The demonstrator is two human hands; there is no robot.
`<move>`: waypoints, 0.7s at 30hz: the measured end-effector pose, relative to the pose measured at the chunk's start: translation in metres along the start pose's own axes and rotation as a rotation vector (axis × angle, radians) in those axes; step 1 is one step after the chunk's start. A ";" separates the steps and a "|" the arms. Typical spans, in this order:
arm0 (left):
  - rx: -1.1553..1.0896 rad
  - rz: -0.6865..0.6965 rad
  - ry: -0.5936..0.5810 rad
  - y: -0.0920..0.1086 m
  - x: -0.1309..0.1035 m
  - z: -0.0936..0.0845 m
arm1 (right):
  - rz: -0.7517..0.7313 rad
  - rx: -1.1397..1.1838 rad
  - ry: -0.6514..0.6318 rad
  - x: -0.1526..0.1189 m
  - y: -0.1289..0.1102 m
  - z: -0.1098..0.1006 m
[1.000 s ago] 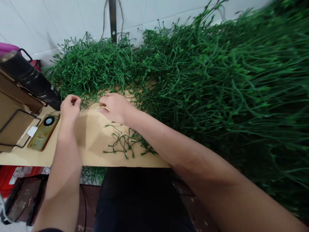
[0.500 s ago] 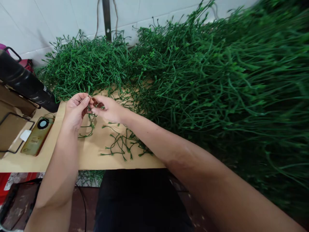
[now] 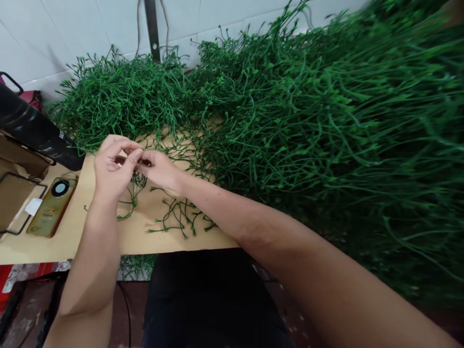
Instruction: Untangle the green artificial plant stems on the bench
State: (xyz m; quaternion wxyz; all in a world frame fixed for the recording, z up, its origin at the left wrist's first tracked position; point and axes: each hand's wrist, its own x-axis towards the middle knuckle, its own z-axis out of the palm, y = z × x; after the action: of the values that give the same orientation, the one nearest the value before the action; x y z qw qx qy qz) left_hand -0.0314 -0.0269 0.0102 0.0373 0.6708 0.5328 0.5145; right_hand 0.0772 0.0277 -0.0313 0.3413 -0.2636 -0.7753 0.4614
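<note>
My left hand [image 3: 115, 166] and my right hand [image 3: 158, 168] meet fingertip to fingertip above the board. Both are closed in a pinch at the same spot. Thin green artificial plant stems [image 3: 138, 182] hang just below the fingers; the part between the fingertips is mostly hidden. More loose stems [image 3: 177, 217] with small forked tips lie on the brown board [image 3: 141, 237], in front of my right forearm.
A big heap of green stems [image 3: 290, 111] covers the right side, joining a smaller pile [image 3: 126, 92] by the tiled wall. At left are a black bottle [image 3: 36, 128], a phone in a yellowish case [image 3: 52, 208] and a cardboard box [image 3: 16, 198].
The stem tip that stuck up above my fingers is no longer visible. My left fingers have bent over and the hands have pressed closer together. The view has shifted slightly.
</note>
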 end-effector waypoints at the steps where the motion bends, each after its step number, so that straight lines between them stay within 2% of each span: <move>1: -0.012 0.003 0.081 -0.002 0.001 -0.002 | 0.006 0.026 0.025 0.001 0.000 -0.001; 4: -0.059 -0.089 0.257 -0.016 0.003 -0.009 | 0.083 0.148 0.144 0.004 -0.001 -0.006; 6: -0.044 -0.183 0.273 -0.026 0.004 -0.011 | 0.169 0.290 0.210 0.006 -0.004 -0.010; 8: 0.061 -0.258 0.199 -0.034 0.003 -0.010 | 0.233 0.450 0.240 0.006 -0.007 -0.013; 10: 0.218 -0.295 0.050 -0.038 0.000 -0.007 | 0.278 0.562 0.251 0.004 -0.012 -0.016; 13: 0.415 -0.286 -0.185 -0.042 -0.003 -0.004 | 0.320 0.599 0.282 0.003 -0.018 -0.021; 15: 0.483 -0.291 -0.275 -0.045 -0.004 -0.003 | 0.316 0.578 0.317 0.003 -0.021 -0.026; 18: 0.493 -0.358 -0.366 -0.052 -0.003 -0.002 | 0.212 0.583 0.346 -0.001 -0.030 -0.047; 21: 0.481 -0.425 -0.417 -0.057 -0.001 0.000 | -0.089 0.752 0.439 -0.017 -0.054 -0.087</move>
State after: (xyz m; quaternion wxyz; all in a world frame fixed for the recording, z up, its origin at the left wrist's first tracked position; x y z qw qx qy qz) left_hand -0.0705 -0.0033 -0.0246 0.0922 0.6252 0.7466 0.2080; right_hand 0.1497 0.0385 0.0414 0.5897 -0.1794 -0.4730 0.6296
